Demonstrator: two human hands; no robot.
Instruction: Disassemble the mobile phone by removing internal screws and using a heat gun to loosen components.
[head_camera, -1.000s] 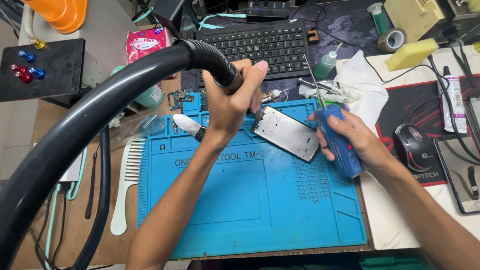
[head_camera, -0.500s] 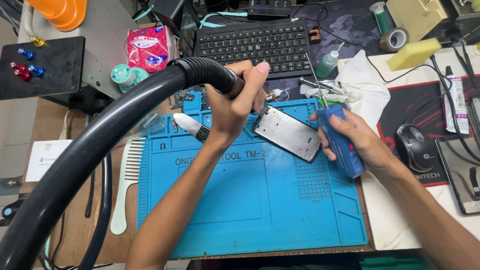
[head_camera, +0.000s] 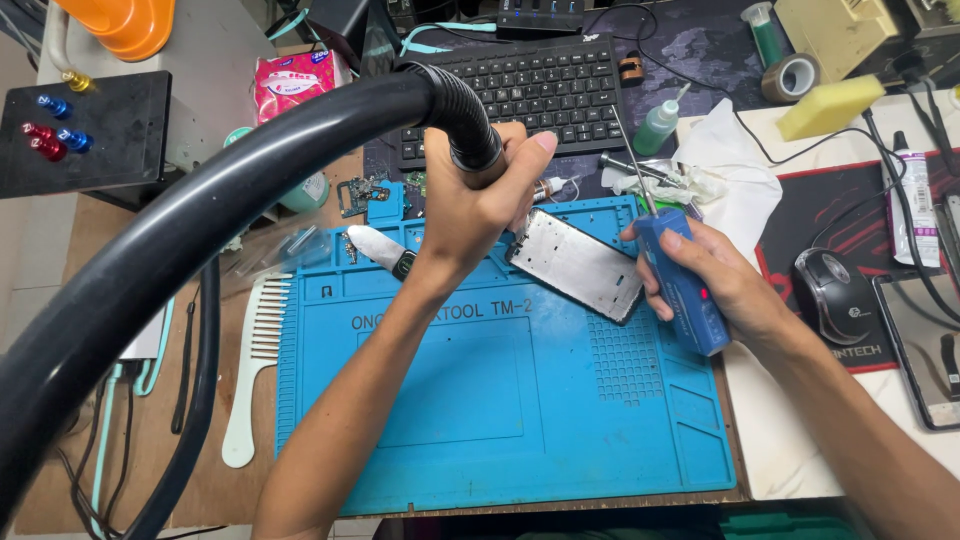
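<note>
Cluttered repair table (head_camera: 130, 440), blue silicone work mat (head_camera: 480, 400) at centre, black keyboard (head_camera: 530, 90) behind.

Left hand (head_camera: 480, 205) was clamped around the ribbed end of a thick black hose (head_camera: 200, 220), nozzle aimed down at the bare phone frame (head_camera: 578, 264), seemingly to draw fumes or dust from it. The frame lay tilted on the mat's upper edge, just under that hand. Right hand (head_camera: 715, 285) was closed on a blue pen-shaped tool (head_camera: 680, 285), thin tip pointing up and away, likely kept clear. White comb (head_camera: 255, 360) lay left of the mat, mouse (head_camera: 830, 290) at right.
</note>
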